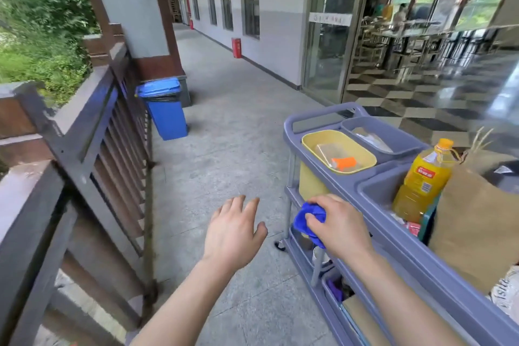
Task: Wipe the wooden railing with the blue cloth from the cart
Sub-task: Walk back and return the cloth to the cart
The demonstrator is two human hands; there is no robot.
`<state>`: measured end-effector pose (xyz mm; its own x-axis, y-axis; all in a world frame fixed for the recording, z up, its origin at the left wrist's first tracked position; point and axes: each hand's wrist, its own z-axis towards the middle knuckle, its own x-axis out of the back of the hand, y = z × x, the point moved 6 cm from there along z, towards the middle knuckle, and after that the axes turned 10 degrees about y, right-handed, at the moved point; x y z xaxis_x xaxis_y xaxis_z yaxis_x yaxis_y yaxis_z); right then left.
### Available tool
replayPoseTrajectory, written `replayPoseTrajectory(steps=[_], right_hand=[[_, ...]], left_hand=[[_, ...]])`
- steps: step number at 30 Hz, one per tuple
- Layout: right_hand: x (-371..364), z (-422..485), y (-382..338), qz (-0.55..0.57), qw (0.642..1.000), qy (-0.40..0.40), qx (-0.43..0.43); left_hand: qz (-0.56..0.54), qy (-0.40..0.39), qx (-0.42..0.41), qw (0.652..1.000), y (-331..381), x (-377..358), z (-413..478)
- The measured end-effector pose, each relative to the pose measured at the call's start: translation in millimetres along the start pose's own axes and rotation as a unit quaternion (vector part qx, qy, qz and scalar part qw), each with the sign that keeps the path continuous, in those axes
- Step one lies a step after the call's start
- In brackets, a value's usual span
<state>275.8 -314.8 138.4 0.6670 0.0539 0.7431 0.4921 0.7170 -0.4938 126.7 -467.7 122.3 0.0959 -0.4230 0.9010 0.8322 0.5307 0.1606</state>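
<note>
Far left of the frame: wooden railing [84, 132], dark brown w/ a flat top rail and vertical slats, runs from lower left up toward the upper-left pillar. Greenery behind it, top left. Its surface looks a bit glossy in places; can't tell if wet.

Just right of the railing's far end, upper-left centre: blue bin [165, 109] w/ a black liner, standing on the grey concrete floor [238, 109] against the pillar base. Further back along the white wall, a small red box [236, 48] on the floor.

Lower centre: left hand [234, 233], palm down, fingers loosely spread, holding nothing, hovering over the floor btwn railing and cart, touching neither.

Right of it, lower centre-right: right hand [337, 223] clamped round the blue cloth [310, 222], which is bunched up, thumb and fingers gripping it. Cloth sits at the near-left edge of the cart, partly hanging down below the hand beside the cart's post; well apart from the railing.

Right side: grey-purple cart [393, 250], top tray w/ a yellow tub [337, 150] holding something orange in clear wrap, a grey bin behind it, then an orange-yellow bottle [424, 180] upright, and a brown paper bag [474, 227] at the far right edge. Lower shelves hold odds and ends, too dim to tell
</note>
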Motion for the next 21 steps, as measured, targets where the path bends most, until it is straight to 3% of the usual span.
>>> replayPoseTrajectory(steps=[9,21], right_hand=[[-42.3,112.9,76.4,0.006,0.997,0.034,-0.067],[-51.9,180.4,155.9,-0.094,0.972,0.114,-0.181]], left_hand=[[-0.026,0.013,-0.063,0.998,23.3,-81.8,148.2],[-0.100,-0.020,-0.201,0.974,75.9,-176.6,294.3]])
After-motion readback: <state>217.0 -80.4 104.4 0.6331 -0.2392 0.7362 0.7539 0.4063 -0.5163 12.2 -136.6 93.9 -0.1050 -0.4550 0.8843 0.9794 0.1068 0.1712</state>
